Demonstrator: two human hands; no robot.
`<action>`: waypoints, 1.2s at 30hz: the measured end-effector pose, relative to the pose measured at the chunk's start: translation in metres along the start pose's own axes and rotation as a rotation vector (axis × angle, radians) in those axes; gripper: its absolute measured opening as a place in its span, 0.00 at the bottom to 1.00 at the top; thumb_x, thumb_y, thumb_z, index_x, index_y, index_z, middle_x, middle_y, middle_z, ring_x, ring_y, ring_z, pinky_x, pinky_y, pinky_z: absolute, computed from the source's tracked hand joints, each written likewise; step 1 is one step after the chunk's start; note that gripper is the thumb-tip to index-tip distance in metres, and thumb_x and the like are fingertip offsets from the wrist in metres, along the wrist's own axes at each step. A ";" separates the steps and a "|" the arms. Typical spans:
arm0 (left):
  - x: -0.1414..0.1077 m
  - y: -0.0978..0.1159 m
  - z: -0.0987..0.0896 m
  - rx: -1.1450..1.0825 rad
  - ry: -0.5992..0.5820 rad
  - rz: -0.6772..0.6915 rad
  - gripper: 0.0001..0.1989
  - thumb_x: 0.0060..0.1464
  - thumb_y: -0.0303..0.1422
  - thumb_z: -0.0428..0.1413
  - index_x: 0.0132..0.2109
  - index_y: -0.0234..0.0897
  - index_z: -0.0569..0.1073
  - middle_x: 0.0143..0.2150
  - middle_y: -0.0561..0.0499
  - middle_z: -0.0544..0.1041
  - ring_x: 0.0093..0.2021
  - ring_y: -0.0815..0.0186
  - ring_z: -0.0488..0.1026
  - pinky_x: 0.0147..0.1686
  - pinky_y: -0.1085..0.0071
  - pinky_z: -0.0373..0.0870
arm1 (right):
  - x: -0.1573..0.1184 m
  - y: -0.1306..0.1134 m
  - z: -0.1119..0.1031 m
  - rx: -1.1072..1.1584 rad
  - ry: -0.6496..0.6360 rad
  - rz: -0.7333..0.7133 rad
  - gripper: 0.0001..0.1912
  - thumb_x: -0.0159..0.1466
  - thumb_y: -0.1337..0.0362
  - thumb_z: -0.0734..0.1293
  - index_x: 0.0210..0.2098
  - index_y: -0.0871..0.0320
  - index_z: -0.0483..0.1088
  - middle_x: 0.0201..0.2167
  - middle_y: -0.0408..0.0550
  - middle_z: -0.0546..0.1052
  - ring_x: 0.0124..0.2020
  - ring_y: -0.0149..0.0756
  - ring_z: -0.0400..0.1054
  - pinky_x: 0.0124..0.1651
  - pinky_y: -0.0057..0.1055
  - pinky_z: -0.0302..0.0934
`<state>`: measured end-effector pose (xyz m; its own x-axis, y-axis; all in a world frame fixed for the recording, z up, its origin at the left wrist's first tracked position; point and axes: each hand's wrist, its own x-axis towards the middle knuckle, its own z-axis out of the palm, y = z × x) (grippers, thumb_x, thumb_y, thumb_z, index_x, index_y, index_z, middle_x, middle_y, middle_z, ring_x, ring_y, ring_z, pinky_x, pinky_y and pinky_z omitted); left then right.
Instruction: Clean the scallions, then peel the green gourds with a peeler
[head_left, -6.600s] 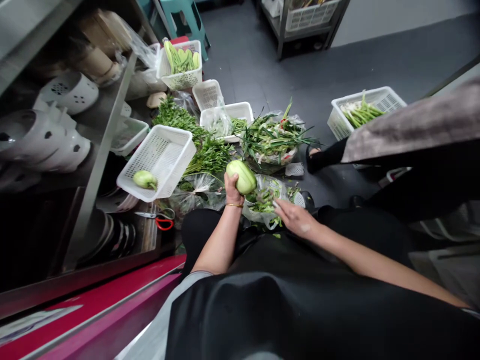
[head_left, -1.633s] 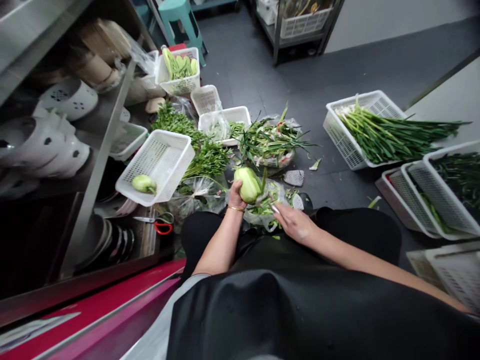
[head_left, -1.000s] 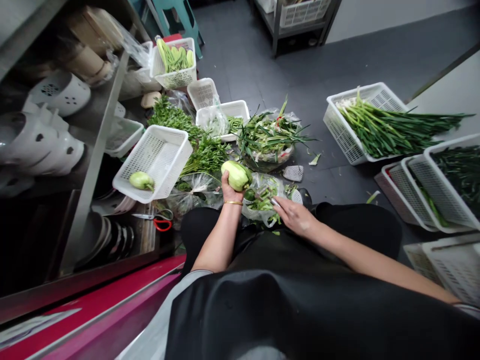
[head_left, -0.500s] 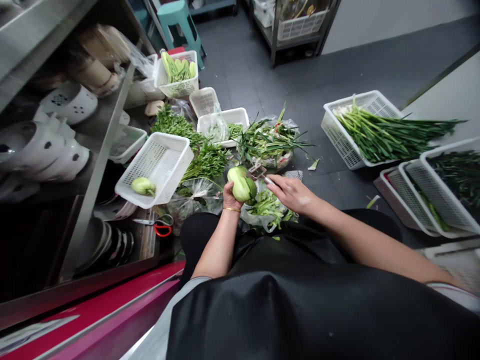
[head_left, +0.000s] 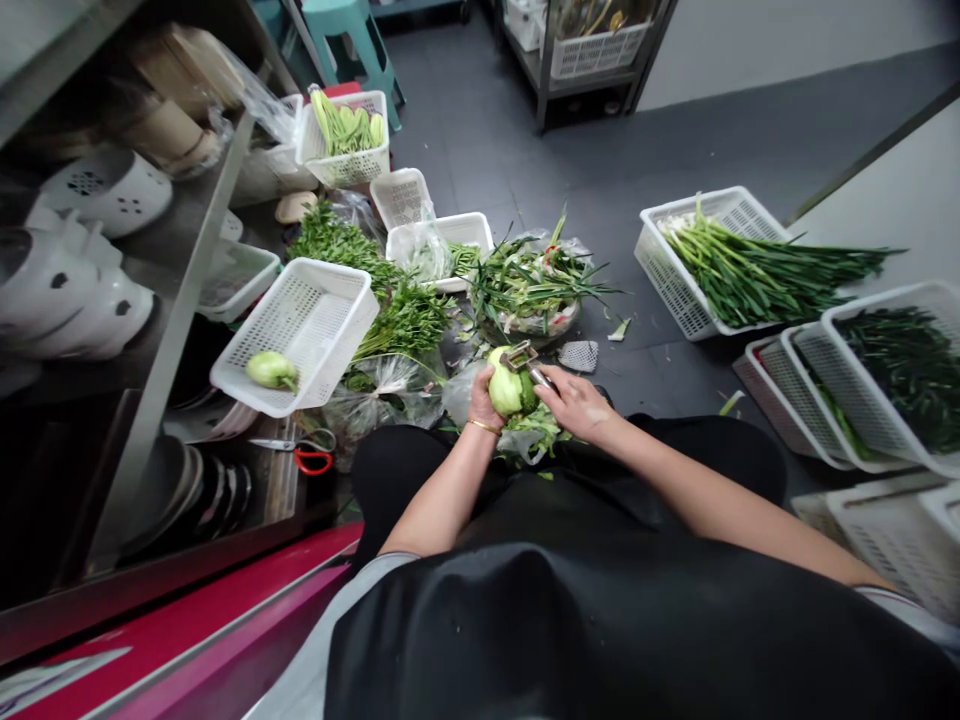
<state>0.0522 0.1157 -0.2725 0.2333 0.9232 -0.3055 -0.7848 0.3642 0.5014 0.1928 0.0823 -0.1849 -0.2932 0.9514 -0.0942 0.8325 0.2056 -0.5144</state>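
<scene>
My left hand [head_left: 485,402] is closed around the left side of a round green gourd [head_left: 507,388], partly pale where the skin is off and dark green on its right. My right hand [head_left: 574,402] grips the handle of a metal peeler [head_left: 519,356], whose head lies against the gourd's top. Below them, green peelings [head_left: 536,432] fill a plastic bag between my knees. To the left, a white basket [head_left: 330,345] holds one pale peeled gourd [head_left: 271,370].
Scissors with red handles [head_left: 312,459] lie on the shelf at left. Leafy greens [head_left: 405,315] and a bag of trimmings [head_left: 529,290] rest on the floor ahead. At right stand a basket of long green stalks [head_left: 757,265] and several more baskets [head_left: 847,400]. A teal stool [head_left: 352,45] is at the back.
The gourd and both hands have shifted slightly right and closer together. The peeler has moved from the gourd's upper right edge onto its top. The view has also shifted a little.
</scene>
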 end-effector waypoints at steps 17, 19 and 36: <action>-0.003 0.027 -0.011 0.111 0.032 0.285 0.25 0.41 0.37 0.61 0.49 0.39 0.71 0.42 0.49 0.77 0.42 0.59 0.76 0.44 0.64 0.71 | 0.018 -0.006 0.005 -0.014 0.104 -0.109 0.22 0.67 0.63 0.55 0.58 0.65 0.62 0.50 0.60 0.74 0.51 0.45 0.70 0.53 0.41 0.64; -0.004 0.020 -0.010 0.104 0.011 0.261 0.23 0.41 0.36 0.61 0.48 0.38 0.71 0.41 0.49 0.77 0.39 0.61 0.76 0.42 0.65 0.71 | -0.003 -0.002 0.011 0.007 0.083 -0.108 0.24 0.67 0.63 0.54 0.61 0.65 0.59 0.52 0.60 0.73 0.51 0.44 0.69 0.53 0.40 0.64; -0.019 0.027 -0.011 -0.053 0.099 0.008 0.26 0.39 0.45 0.63 0.46 0.37 0.73 0.39 0.48 0.79 0.45 0.53 0.75 0.46 0.57 0.72 | 0.021 -0.005 -0.006 0.074 -0.024 -0.215 0.23 0.67 0.62 0.55 0.61 0.59 0.60 0.56 0.52 0.71 0.55 0.38 0.67 0.56 0.35 0.63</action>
<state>0.0208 0.1069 -0.2621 0.1711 0.9084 -0.3815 -0.8162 0.3476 0.4616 0.1853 0.1028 -0.1788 -0.4719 0.8816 0.0044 0.7133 0.3847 -0.5858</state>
